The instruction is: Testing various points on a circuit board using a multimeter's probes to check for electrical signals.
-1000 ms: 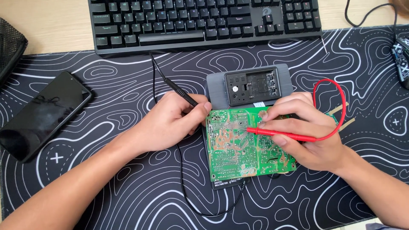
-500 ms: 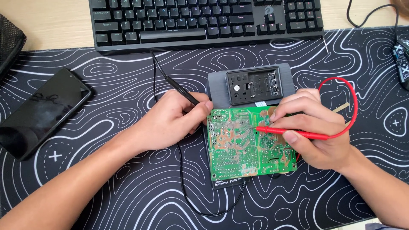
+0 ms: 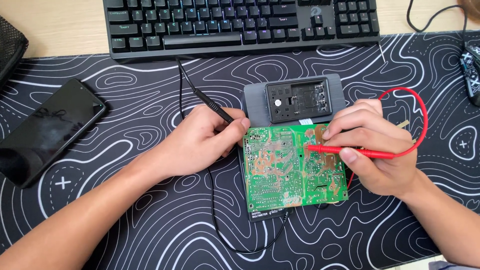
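A green circuit board [image 3: 285, 175] lies solder side up on top of a dark digital multimeter [image 3: 265, 216], in the middle of the desk mat. My left hand [image 3: 200, 140] grips a black test probe [image 3: 216, 107] at the board's upper left corner. My right hand [image 3: 372, 150] holds a red test probe [image 3: 345, 150] like a pen, its tip resting on the board's upper middle. A red lead [image 3: 420, 115] loops up behind that hand. A grey open-backed device [image 3: 300, 97] lies just beyond the board.
A black keyboard [image 3: 240, 22] spans the far edge of the patterned black desk mat [image 3: 125, 220]. A dark smartphone [image 3: 47, 130] lies at the left. A black mesh pouch [image 3: 10, 47] and a mouse [image 3: 472, 70] sit at the far corners. The black lead [image 3: 212, 210] curls in front.
My right hand has shifted the red probe tip slightly across the board's upper part. My left hand and the black probe stay at the upper left corner.
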